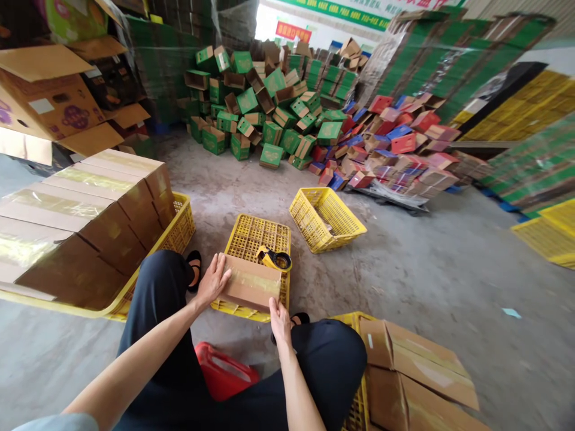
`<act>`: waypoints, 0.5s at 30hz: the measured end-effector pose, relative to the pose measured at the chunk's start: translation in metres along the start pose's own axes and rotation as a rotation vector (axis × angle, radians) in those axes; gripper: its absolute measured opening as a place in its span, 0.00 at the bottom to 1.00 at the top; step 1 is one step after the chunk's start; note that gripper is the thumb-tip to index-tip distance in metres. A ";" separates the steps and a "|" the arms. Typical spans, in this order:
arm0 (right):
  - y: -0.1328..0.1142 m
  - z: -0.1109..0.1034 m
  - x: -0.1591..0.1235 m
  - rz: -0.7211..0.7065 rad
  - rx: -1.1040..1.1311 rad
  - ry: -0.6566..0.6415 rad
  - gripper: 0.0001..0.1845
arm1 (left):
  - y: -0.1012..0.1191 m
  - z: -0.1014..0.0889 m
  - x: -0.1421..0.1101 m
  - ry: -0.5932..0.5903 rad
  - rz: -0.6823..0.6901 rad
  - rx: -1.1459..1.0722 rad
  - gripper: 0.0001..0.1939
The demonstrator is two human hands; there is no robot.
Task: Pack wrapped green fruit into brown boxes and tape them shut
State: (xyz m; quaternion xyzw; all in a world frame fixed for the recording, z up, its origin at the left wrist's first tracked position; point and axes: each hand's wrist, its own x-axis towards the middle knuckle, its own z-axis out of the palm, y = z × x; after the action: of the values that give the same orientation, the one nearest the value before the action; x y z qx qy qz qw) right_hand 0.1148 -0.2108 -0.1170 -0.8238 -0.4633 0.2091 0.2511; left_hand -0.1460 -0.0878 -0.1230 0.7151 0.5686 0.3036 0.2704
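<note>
A small taped brown cardboard box (pixel 251 282) rests on an upturned yellow crate (pixel 259 234) between my knees. My left hand (pixel 212 279) lies with fingers spread against the box's left end. My right hand (pixel 280 318) grips the box's near right corner, fingers curled onto it. A yellow tape dispenser (pixel 275 258) sits on the crate just behind the box, touched by neither hand.
Taped brown boxes (pixel 81 209) fill a yellow crate at my left. Flat cartons (pixel 417 371) lie on another crate at my right. A tilted yellow crate (pixel 326 218) stands ahead. Green (pixel 265 108) and red-blue (pixel 395 149) boxes are piled behind. A red stool (pixel 222 371) is under me.
</note>
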 end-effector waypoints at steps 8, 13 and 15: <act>-0.012 0.006 0.017 -0.109 0.105 0.104 0.47 | -0.001 -0.001 0.003 0.018 -0.204 -0.126 0.40; -0.013 -0.002 0.029 -0.116 0.161 0.051 0.39 | -0.003 0.000 0.005 0.022 -0.210 -0.178 0.40; -0.012 -0.003 0.031 -0.117 0.160 0.032 0.37 | -0.004 0.001 0.005 0.027 -0.217 -0.199 0.41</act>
State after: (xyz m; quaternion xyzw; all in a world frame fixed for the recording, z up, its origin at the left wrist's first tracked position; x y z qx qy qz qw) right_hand 0.1237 -0.1792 -0.1109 -0.7760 -0.4881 0.2171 0.3352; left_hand -0.1476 -0.0820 -0.1259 0.6148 0.6134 0.3371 0.3635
